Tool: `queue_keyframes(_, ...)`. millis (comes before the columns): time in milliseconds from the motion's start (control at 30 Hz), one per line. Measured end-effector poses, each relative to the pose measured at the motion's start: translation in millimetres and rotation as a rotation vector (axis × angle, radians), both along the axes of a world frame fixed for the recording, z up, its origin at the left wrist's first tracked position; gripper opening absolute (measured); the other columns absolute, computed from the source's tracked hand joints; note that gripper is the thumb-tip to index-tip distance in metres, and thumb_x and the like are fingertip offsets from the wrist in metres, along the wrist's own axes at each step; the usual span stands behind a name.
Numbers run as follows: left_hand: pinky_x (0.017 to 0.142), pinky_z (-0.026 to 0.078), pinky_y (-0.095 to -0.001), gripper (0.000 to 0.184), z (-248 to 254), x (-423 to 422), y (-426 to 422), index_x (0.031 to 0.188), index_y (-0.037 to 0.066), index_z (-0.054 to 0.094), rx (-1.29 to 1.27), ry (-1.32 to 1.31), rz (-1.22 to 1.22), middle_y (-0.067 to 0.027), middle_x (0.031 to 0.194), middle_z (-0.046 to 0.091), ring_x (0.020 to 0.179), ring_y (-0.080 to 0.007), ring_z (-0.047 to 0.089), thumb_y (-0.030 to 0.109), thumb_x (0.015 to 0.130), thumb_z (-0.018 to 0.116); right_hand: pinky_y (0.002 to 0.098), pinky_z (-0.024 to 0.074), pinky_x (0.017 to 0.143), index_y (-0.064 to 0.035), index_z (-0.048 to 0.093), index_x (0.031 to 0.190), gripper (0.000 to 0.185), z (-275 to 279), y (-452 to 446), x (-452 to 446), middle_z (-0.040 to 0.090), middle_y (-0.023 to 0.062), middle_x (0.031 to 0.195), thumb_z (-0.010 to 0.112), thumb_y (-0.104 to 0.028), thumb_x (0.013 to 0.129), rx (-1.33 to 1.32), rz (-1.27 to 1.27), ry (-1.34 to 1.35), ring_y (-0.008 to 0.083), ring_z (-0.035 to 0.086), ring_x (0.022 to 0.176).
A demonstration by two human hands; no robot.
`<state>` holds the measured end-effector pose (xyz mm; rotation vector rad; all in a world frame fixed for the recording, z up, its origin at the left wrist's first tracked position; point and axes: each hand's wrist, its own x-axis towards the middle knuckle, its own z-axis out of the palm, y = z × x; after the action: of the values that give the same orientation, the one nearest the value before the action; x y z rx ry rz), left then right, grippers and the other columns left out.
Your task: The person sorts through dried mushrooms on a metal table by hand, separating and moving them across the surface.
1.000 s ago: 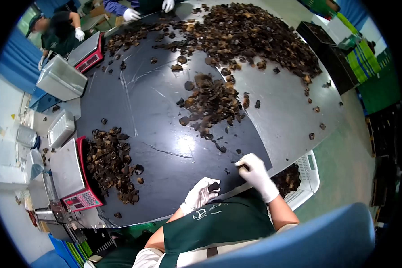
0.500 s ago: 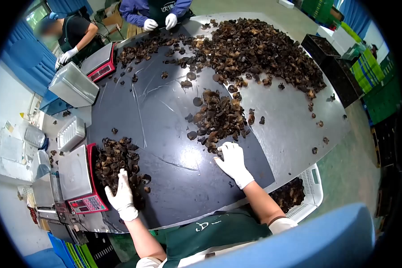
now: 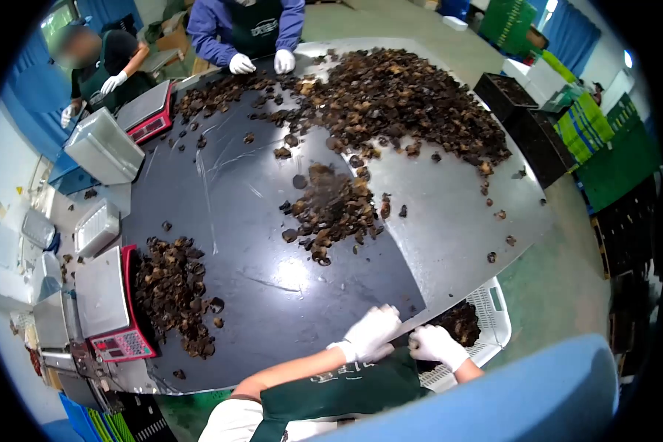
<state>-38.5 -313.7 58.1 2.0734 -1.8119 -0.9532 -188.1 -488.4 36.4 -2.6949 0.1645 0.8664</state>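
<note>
My left hand (image 3: 376,335), in a white glove, is at the table's front edge, close to my right hand. Its fingers look loosely apart, and nothing shows in them. My white-gloved right hand (image 3: 436,346) is over the near side of a white slotted basket (image 3: 499,317), fingers curled inward; what they hold, if anything, is hidden. Inside the basket lie dark wood ear mushrooms (image 3: 461,323). A small heap of wood ears (image 3: 333,210) sits mid-table, and another heap (image 3: 171,291) lies beside a red scale (image 3: 129,342) on the left.
A large wood ear pile (image 3: 412,99) covers the far side of the metal table (image 3: 464,228). Two co-workers in gloves stand beyond, near a second red scale (image 3: 151,125). Clear plastic containers (image 3: 103,147) stand left; black crates (image 3: 508,92) are at the right.
Both hands have left the wood ear heaps. My left hand swung right across the front edge, and my right hand came back to the basket. The view has shifted slightly.
</note>
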Motion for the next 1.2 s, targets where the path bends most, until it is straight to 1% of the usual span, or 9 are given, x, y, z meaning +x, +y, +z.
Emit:
queue_keyframes(67,0.110,0.036,-0.0454,0.049,-81.7,-42.2,-11.9,0.133,0.003,0.054,-0.386,0.353,-0.149,-0.0204,0.132,0.053,0.124,-0.0368,0.049,0.025,0.090,0.064,0.0446,0.0558,0.077,-0.0138,0.075,0.089,0.026,15.3,-29.1,-18.9,0.073,0.0144,0.093,0.066,-0.033,0.074,-0.048,-0.079,0.326,0.0325,0.070,0.089)
queue_keyframes(133,0.110,0.037,-0.0439,0.038,-115.6,-57.3,-10.3,0.129,0.007,0.059,-0.729,0.653,-0.154,-0.0165,0.129,0.056,0.122,-0.0340,0.052,0.019,0.094,0.059,0.0446,0.0556,0.078,-0.0140,0.076,0.089,0.030,7.8,-44.3,-24.8,0.073,0.0140,0.090,0.064,-0.039,0.077,-0.204,-0.166,0.270,0.0340,0.070,0.088)
queue_keyframes(167,0.109,0.038,-0.0443,0.036,-88.3,-33.5,-11.5,0.125,0.005,0.060,-0.788,0.462,-0.063,-0.0179,0.126,0.058,0.121,-0.0365,0.052,0.018,0.092,0.058,0.0447,0.0555,0.077,-0.0136,0.075,0.087,0.030,8.7,-51.4,-23.3,0.073,0.0141,0.089,0.063,-0.040,0.078,-0.162,-0.212,0.198,0.0341,0.070,0.088)
queue_keyframes(233,0.109,0.037,-0.0475,0.039,-33.4,19.7,-11.0,0.120,0.001,0.059,-0.573,0.088,0.176,-0.0222,0.126,0.056,0.122,-0.0397,0.050,0.017,0.084,0.060,0.0457,0.0549,0.075,-0.0118,0.073,0.081,0.033,20.3,-51.5,-16.9,0.071,0.0145,0.085,0.060,-0.043,0.082,-0.078,-0.286,0.035,0.0350,0.069,0.084)
queue_keyframes(333,0.116,0.027,-0.0531,0.064,-92.4,66.1,-7.9,0.143,-0.003,0.042,-0.540,-0.303,0.586,-0.0331,0.147,0.038,0.138,-0.0475,0.035,0.035,0.093,0.055,0.0441,0.0537,0.076,-0.0095,0.070,0.087,0.034,7.5,-55.6,-4.2,0.070,0.0135,0.084,0.061,-0.042,0.085,-0.007,-0.316,-0.204,0.0336,0.068,0.083)
queue_keyframes(533,0.119,0.021,-0.0536,0.075,-102.8,84.0,-31.5,0.149,-0.003,0.037,-0.338,-0.498,0.327,-0.0296,0.153,0.033,0.143,-0.0463,0.028,0.047,0.095,0.049,0.0423,0.0526,0.084,-0.0083,0.070,0.090,0.024,-19.7,-125.8,39.5,0.069,0.0141,0.093,0.063,-0.030,0.083,0.043,-0.520,-0.631,0.0335,0.065,0.095)
queue_keyframes(800,0.119,0.015,-0.0557,0.088,-112.8,137.2,-84.3,0.148,-0.010,0.032,-0.299,-0.506,0.328,-0.0301,0.156,0.028,0.146,-0.0436,0.024,0.058,0.094,0.044,0.0420,0.0540,0.079,-0.0088,0.071,0.092,0.018,-92.3,-313.0,129.1,0.068,0.0127,0.090,0.075,-0.017,0.077,-0.151,-0.850,-1.169,0.0312,0.066,0.086)
queue_keyframes(1000,0.118,0.015,-0.0591,0.089,-89.9,148.3,-102.3,0.147,-0.010,0.032,-0.098,-0.512,0.195,-0.0303,0.156,0.027,0.145,-0.0454,0.023,0.059,0.093,0.045,0.0406,0.0502,0.093,-0.0018,0.062,0.109,0.031,-133.8,-470.4,213.9,0.064,0.0177,0.112,0.073,-0.016,0.083,-0.294,-1.078,-1.405,0.0322,0.062,0.106)
queue_keyframes(1200,0.117,0.016,-0.0588,0.086,-73.3,174.1,-120.8,0.146,-0.010,0.035,-0.002,-0.316,0.169,-0.0294,0.156,0.028,0.145,-0.0454,0.024,0.058,0.094,0.045,0.0370,0.0369,0.112,-0.0010,0.049,0.142,0.049,-154.5,-600.2,318.2,0.053,0.0170,0.143,0.061,-0.019,0.097,0.035,-1.296,-1.532,0.0278,0.050,0.131)
